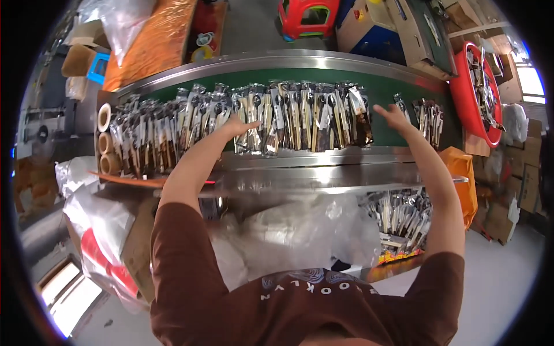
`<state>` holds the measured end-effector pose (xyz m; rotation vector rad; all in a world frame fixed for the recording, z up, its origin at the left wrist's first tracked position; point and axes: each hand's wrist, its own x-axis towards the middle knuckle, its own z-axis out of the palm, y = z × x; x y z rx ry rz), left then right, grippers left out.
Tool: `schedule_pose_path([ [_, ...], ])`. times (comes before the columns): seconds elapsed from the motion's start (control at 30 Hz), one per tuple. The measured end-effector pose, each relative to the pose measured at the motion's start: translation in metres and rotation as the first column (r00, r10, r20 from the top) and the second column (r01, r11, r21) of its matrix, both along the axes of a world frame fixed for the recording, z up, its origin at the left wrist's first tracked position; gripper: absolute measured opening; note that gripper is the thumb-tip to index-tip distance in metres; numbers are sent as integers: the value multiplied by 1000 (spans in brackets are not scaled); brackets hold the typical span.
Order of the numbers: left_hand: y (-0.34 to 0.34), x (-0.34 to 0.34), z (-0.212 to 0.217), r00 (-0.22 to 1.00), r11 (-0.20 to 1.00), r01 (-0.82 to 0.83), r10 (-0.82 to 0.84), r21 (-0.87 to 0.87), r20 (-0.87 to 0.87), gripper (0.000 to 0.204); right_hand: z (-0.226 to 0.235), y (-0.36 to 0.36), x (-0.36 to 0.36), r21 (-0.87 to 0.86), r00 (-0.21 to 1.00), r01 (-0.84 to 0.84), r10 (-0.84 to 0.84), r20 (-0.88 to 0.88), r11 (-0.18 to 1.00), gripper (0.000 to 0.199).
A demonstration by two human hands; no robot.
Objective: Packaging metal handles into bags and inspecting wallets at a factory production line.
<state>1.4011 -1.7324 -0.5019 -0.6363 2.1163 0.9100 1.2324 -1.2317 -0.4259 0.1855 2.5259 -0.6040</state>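
Note:
A long row of see-through cutlery packets (pixel 300 118), with spoon heads and pale sticks showing inside, lies across the green belt (pixel 381 92). Over the left-middle part of that row is my left hand (pixel 238 125), its thumb stretched out to the right and its fingers on or just above the packets. My right hand (pixel 393 117) is past the row's right end, thumb pointing left and apart from the fingers. Its fingertips are beside a single packet (pixel 402 105); whether they touch it I cannot tell. A smaller group of packets (pixel 428 121) lies farther right.
Rolls of tape (pixel 105 144) stand at the belt's left end. A red basin (pixel 482 95) of loose cutlery is at the right. Below the steel edge (pixel 323 176) sits a box of packets (pixel 401 222), beside plastic sheeting (pixel 294 230). A red stool (pixel 309 17) stands beyond the belt.

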Motion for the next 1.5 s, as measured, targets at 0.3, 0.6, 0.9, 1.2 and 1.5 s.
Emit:
schedule_pose_path([
  [0.3, 96, -37, -1, 978, 971, -184, 167, -149, -122, 123, -80, -130, 42, 210, 971, -121, 159, -177, 970, 123],
  [0.6, 105, -23, 48, 785, 450, -534, 578, 716, 222, 79, -26, -262, 90, -487, 798, 544, -242, 552, 683, 93],
  [0.9, 44, 71, 322, 544, 457, 25, 740, 889, -395, 47, 262, -321, 148, -962, 974, 64, 195, 119, 264, 66],
  [1.2, -60, 240, 481, 685, 348, 115, 650, 930, -328, 36, 402, -419, 303, -980, 914, 113, 369, 168, 165, 53],
  [1.5, -239, 364, 527, 759, 360, 139, 560, 923, -333, 33, 458, -580, 449, -980, 958, -26, 285, 31, 195, 50],
])
